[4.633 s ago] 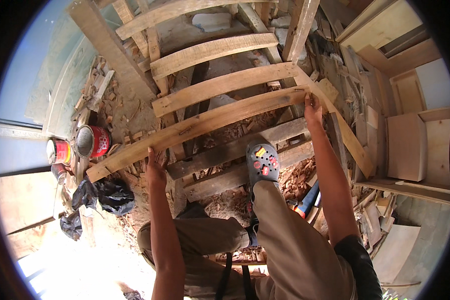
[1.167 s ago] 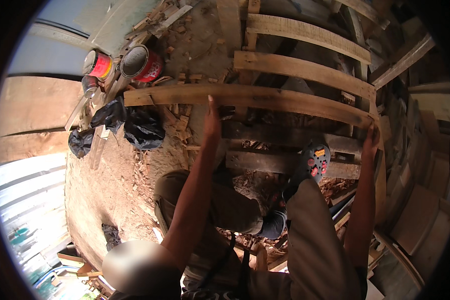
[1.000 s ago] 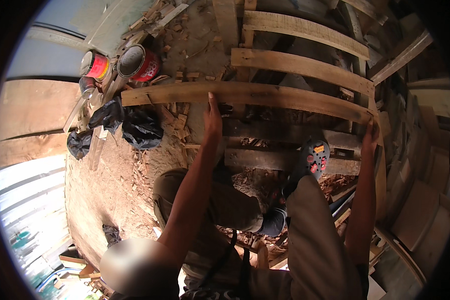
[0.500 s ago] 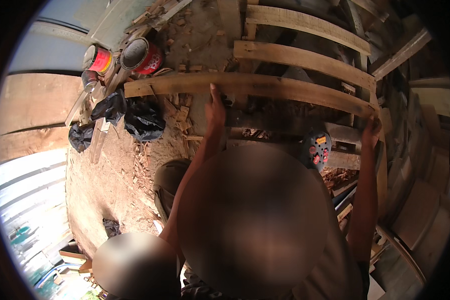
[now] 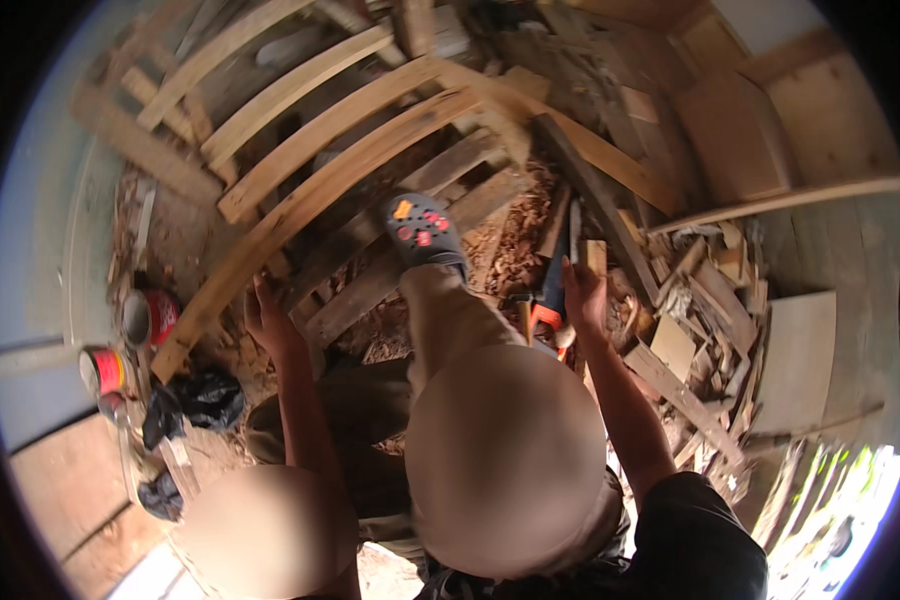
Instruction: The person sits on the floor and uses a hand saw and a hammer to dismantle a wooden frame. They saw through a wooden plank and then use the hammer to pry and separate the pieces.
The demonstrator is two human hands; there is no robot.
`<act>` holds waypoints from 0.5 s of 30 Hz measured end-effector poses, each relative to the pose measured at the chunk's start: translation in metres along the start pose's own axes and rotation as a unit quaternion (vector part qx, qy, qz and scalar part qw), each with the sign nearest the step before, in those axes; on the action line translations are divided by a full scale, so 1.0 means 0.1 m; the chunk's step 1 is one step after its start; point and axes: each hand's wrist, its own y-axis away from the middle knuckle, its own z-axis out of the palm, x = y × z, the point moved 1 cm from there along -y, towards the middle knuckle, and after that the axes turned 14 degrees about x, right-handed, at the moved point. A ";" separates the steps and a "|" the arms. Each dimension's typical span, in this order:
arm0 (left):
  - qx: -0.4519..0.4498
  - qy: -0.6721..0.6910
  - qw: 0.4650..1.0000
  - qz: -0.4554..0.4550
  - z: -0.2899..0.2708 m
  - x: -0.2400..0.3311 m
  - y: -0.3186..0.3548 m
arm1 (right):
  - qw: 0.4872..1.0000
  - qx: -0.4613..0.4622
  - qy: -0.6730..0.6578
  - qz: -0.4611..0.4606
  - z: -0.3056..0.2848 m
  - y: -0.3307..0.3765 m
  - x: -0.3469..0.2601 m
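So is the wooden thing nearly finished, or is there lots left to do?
Partly done: several curved slats already lie across the frame. In hand: the left hand touches the long curved plank, the right hand holds a small wood block. Left: scrap offcuts lie loose beside it.

Left hand (image 5: 267,318) on curved plank (image 5: 310,200); right hand (image 5: 582,292) near saw (image 5: 550,300).

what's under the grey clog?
The grey clog rests on dark wooden slats that cross under the pale curved plank. Wood shavings lie beside and between the slats. What lies directly beneath the sole is covered.
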 end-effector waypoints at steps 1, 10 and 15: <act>-0.032 0.003 0.999 0.004 0.06 0.13 0.19 | 0.998 -0.008 -0.064 0.026 -0.14 0.10 0.14; -0.093 0.100 0.990 0.037 0.05 0.84 0.90 | 0.993 0.048 -0.028 -0.107 -0.06 0.79 0.90; -0.078 0.097 0.991 0.055 -0.41 0.94 0.78 | 0.978 -0.022 0.079 -0.190 0.08 1.05 0.93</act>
